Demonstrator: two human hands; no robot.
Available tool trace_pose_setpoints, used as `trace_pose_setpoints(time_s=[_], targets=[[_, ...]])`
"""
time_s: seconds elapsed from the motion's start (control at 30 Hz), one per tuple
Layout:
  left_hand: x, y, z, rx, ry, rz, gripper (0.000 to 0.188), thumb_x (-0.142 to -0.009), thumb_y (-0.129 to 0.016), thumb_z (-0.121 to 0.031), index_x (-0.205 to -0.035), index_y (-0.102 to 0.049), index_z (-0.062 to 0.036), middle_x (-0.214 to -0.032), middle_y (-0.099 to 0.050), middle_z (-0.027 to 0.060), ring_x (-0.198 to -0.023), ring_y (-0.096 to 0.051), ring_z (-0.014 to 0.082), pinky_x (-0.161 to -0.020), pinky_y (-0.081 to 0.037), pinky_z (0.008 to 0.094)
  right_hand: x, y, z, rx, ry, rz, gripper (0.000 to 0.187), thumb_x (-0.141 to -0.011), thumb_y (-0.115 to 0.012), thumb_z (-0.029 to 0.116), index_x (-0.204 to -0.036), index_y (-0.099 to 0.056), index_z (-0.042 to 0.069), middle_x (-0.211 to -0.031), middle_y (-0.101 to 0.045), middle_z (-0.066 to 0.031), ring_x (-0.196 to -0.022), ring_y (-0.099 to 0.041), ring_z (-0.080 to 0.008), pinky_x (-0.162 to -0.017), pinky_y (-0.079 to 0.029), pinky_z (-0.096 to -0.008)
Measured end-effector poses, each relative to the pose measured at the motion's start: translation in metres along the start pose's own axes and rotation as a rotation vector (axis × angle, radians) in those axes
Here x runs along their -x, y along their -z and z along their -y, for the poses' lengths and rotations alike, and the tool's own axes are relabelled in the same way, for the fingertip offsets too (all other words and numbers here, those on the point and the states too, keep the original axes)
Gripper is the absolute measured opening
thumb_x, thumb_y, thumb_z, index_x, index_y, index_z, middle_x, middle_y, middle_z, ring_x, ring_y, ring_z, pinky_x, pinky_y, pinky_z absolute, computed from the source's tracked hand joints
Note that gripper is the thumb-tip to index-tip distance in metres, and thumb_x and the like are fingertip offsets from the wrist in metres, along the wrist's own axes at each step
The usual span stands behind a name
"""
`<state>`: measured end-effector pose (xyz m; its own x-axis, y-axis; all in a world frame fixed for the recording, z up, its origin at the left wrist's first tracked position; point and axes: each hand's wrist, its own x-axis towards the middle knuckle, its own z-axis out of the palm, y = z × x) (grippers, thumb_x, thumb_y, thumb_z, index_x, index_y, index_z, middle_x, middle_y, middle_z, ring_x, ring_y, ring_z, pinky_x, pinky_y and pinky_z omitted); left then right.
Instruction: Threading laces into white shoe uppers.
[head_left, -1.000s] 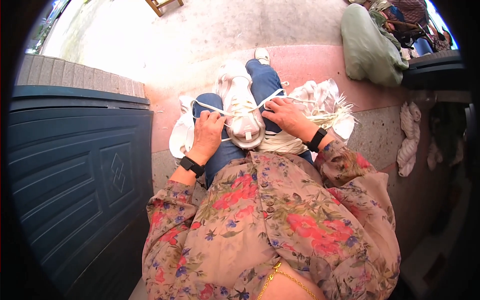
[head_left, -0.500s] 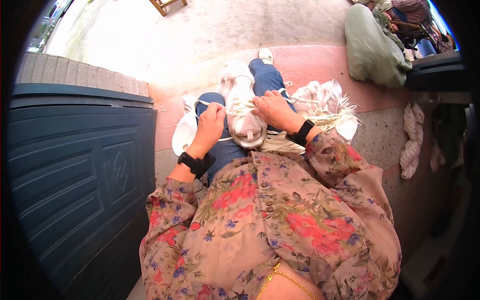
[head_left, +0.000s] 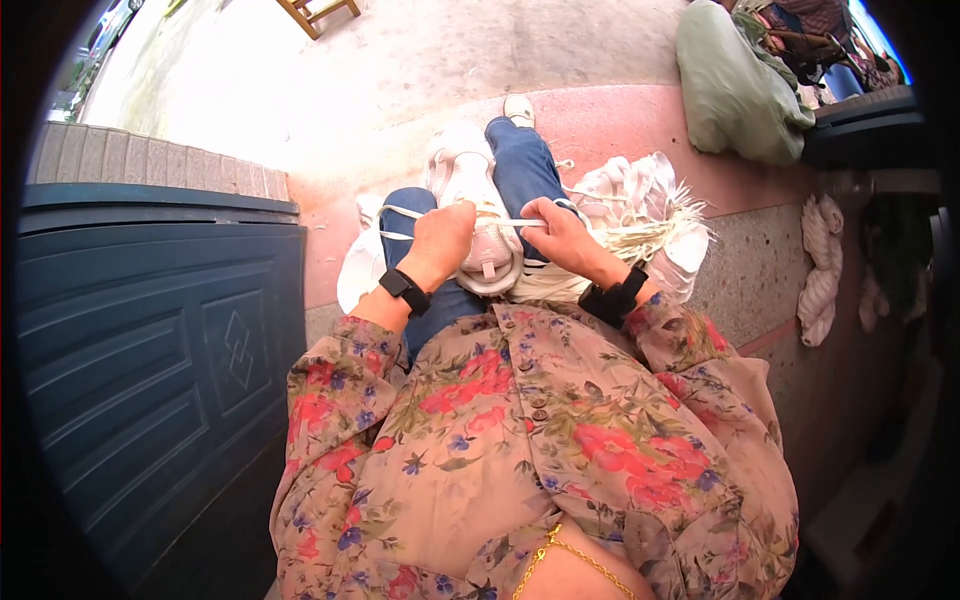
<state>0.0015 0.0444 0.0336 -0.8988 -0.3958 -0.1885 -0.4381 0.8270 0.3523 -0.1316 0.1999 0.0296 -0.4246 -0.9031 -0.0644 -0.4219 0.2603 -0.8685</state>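
A pale pinkish-white sneaker lies between my jeans-clad thighs, its heel toward me. Closed over the left side of its opening, my left hand grips a white shoelace. The lace runs taut across the shoe to my right hand, whose fingers pinch it just right of the shoe. A loose loop of lace trails left of my left hand, over the thigh. Which eyelets the lace passes through is hidden by my left hand.
White plastic bags lie at both sides of my legs; on the right one rests a bundle of off-white laces. A green sack stands far right. A dark blue panelled door is at left, a twisted white bundle at right.
My left hand has moved right, onto the shoe's opening, and my right hand slightly right, off the laces' middle. A length of lace now stretches straight between them. The whole view has shifted slightly.
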Motion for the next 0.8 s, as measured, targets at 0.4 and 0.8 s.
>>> trace_pose_setpoints(time_s=[0.4, 0.8], targets=[[0.001, -0.006, 0.005, 0.205, 0.146, -0.273, 0.014, -0.070, -0.057, -0.013, -0.074, -0.059, 0.0006, -0.072, -0.060, 0.0207, -0.069, -0.060, 0.0349, -0.063, -0.048, 0.0413, -0.005, 0.003, -0.005, 0.306, -0.008, 0.062, 0.022, -0.081, -0.052, 0.024, -0.080, -0.063, 0.006, -0.072, -0.060, -0.0179, -0.071, -0.058, -0.0346, -0.064, -0.045, -0.0421], [0.000, 0.010, 0.025, 0.446, -0.051, -0.139, 0.018, -0.080, -0.052, -0.013, -0.087, -0.061, 0.0012, -0.082, -0.061, 0.0208, -0.082, -0.060, 0.0331, -0.073, -0.047, 0.0385, 0.004, -0.006, -0.013, 0.384, 0.124, 0.060, 0.022, -0.082, -0.051, 0.022, -0.067, -0.056, 0.006, -0.061, -0.057, -0.0139, -0.063, -0.057, -0.0317, -0.057, -0.042, -0.0419]])
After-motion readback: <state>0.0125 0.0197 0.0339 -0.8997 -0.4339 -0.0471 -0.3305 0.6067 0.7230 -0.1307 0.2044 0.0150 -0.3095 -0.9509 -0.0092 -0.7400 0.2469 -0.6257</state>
